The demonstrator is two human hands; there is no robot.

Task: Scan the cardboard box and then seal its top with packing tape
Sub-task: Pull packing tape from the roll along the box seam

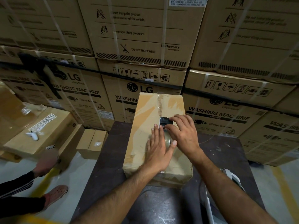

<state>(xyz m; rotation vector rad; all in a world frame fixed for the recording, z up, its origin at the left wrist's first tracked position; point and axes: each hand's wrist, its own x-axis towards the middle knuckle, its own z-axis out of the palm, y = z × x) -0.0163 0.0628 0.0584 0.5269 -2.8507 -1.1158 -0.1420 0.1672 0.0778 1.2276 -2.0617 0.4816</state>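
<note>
A long cardboard box [145,113] lies on a dark table [110,159], its top seam running away from me with tape along it. A tape dispenser [165,122] with a black toothed blade and a clear tape roll sits on the seam at mid-box. My right hand [182,135] grips the dispenser from above, fingers curled over its blade end. My left hand [157,149] lies flat on the box top just beside it, fingers spread, thumb touching the roll.
Stacked washing machine cartons [145,46] form a wall behind the table. Smaller cartons [40,135] stand to the left, a white handheld device [33,135] on one. Another person's hand [47,162] and foot [56,194] are at lower left. A white object [233,178] lies on the table's right.
</note>
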